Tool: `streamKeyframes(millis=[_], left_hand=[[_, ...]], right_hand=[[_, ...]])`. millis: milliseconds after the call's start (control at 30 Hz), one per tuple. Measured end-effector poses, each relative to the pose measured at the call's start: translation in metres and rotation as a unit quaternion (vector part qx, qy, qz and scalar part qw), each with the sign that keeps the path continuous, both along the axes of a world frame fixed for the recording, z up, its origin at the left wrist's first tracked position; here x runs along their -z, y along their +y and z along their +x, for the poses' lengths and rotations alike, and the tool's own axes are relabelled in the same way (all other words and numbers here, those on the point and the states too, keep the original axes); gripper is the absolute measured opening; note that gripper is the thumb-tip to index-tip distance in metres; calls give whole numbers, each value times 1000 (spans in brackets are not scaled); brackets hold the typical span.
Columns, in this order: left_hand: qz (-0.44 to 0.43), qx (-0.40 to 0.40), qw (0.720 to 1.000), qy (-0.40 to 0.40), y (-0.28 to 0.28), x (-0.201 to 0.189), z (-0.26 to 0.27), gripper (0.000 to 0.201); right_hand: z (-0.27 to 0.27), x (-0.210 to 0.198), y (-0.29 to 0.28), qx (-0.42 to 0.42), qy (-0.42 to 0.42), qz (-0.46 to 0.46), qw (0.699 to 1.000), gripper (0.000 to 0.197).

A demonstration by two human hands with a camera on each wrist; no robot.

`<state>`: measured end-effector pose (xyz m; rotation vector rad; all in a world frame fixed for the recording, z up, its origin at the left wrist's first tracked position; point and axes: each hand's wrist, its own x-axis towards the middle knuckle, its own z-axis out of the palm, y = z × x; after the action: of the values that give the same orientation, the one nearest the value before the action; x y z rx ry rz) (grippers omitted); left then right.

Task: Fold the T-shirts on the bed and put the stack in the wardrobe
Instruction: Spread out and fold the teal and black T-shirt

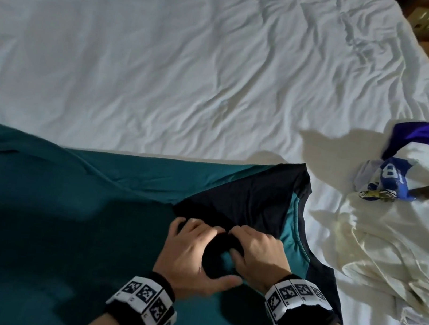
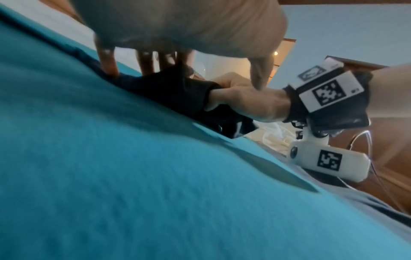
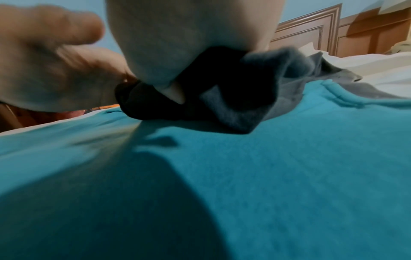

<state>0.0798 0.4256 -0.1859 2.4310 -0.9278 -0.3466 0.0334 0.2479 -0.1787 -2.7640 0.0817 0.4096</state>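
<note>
left hand [image 1: 187,253] + right hand [image 1: 252,252]: side by side, palms down, fingers curled pinching bunched black sleeve [image 1: 242,209] | teal T-shirt [image 1: 60,208]: flat on bed [image 1: 166,70], near edge | white/blue T-shirt [image 1: 396,213]: crumpled, right, apart

The head camera looks steeply down from above the bed [image 1: 168,56], both hands low in its frame; the left wrist camera sits almost on the teal T-shirt [image 2: 111,176], facing past the left hand [image 2: 177,22] toward the right hand [image 2: 244,102] close ahead; the right wrist camera lies as low on that cloth, facing the opposite way; all three share the dark sleeve [image 1: 244,198] bunched between the hands.
</note>
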Motion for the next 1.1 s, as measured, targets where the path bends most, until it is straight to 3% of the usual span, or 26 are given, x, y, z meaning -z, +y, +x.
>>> streamKeyframes(millis=[167, 233, 300, 367, 433, 500, 567, 600, 700, 833, 933, 1000, 1100], left_hand=[[-1, -104, 992, 75, 11, 16, -8, 37], [-20, -94, 993, 69, 18, 15, -6, 25], [-51, -65, 996, 27, 24, 9, 0, 15], [-81, -35, 996, 21, 27, -2, 13, 16], [-138, -35, 986, 88, 24, -16, 31, 18], [-204, -115, 951, 202, 12, -24, 49, 20], [-253, -245, 895, 273, -6, -17, 68, 22], [-252, -301, 877, 278, -14, -9, 77, 23], [-177, -366, 879, 251, -26, 8, 88, 23], [-131, -319, 919, 190, -19, 20, 87, 19], [-156, -296, 926, 174, -10, 11, 83, 19], [-165, -269, 939, 139, 11, -1, 92, 21], [-7, -185, 983, 0, 66, -21, 133, 22]], right_hand=[[-20, -5, -17, 18, 63, -13, 998, 34], [-27, -12, -29, 33, 84, -41, 995, 32], [-31, -18, -45, 49, 51, 14, 997, 27], [-32, -19, -65, 57, -42, 144, 987, 19], [-19, -26, -76, 128, -83, 324, 934, 22], [4, -29, -76, 264, -102, 481, 829, 30], [29, -18, -72, 393, -110, 515, 754, 45], [40, -10, -68, 436, -94, 491, 748, 40], [52, 15, -64, 490, -50, 365, 791, 33], [45, 18, -63, 455, -50, 253, 852, 45], [40, 12, -58, 442, -83, 190, 873, 49], [42, 6, -38, 396, -160, 114, 897, 58], [58, -5, 17, 237, -271, 81, 929, 48]])
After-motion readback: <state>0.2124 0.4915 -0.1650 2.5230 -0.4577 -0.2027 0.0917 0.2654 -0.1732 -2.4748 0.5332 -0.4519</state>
